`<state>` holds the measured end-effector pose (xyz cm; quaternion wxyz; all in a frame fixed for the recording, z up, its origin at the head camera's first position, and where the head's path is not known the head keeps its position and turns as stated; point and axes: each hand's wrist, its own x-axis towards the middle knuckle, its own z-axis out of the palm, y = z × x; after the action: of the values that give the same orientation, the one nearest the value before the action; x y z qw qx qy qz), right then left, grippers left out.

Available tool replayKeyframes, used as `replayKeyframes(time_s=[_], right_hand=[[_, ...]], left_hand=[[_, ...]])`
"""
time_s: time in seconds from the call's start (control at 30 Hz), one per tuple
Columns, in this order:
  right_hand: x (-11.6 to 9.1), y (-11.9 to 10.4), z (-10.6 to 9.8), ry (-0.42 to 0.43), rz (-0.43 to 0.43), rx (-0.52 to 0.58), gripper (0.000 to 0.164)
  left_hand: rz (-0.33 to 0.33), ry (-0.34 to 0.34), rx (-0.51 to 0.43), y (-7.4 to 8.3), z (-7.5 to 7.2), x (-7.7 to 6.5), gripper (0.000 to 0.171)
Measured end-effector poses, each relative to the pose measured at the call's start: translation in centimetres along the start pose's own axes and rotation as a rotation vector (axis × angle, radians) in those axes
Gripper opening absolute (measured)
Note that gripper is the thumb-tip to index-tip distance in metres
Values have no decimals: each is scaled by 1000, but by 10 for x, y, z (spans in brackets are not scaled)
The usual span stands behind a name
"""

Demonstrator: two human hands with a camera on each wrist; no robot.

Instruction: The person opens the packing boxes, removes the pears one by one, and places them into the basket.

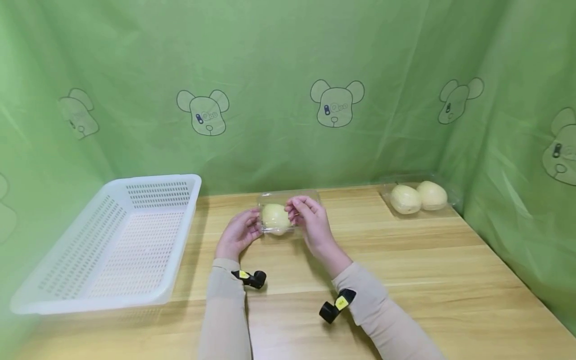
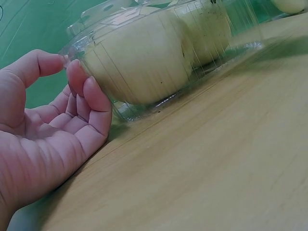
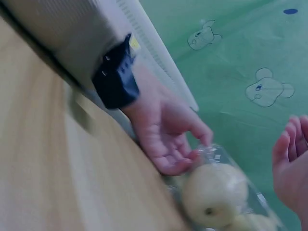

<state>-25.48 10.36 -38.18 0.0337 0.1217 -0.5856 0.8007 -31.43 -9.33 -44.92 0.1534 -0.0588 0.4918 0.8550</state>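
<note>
White slotted basket point(image 1: 139, 250) placed at left on wood-grained desk point(image 1: 427, 270). Clear container point(image 1: 414, 177) with two pale yellow fruits point(image 1: 405, 199) set near far right edge. Surroundings covered by green curtain point(image 1: 270, 145), creased, printed with outlined bear heads point(image 1: 335, 107), spaced in a row.

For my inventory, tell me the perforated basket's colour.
The basket is white; the head view shows it best.

A clear plastic box point(image 1: 272, 197) rests on the table point(image 1: 450, 280) near its far edge, its ribbed walls catching the light. Inside, two plump, pale yellow pears point(image 2: 139, 60) lie side by side, their skins lightly specked.
</note>
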Motion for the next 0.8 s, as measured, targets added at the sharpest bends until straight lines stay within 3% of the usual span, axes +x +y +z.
replayKeyframes(time_s=[0.07,0.17,0.4,0.53,0.8], right_hand=[[-2,4,2,-65,83,158,17],[-6,14,0,-175,190,283,23],[-19,42,-1,-349,339,310,28],[-22,51,0,-329,418,307,25],[-19,62,0,-153,545,318,22]], left_hand=[[3,-5,14,0,0,0,30],[3,-8,16,0,0,0,35],[2,0,7,0,-1,-1,38],[-1,4,-2,-1,0,0,37],[-18,-25,-5,0,-1,1,34]])
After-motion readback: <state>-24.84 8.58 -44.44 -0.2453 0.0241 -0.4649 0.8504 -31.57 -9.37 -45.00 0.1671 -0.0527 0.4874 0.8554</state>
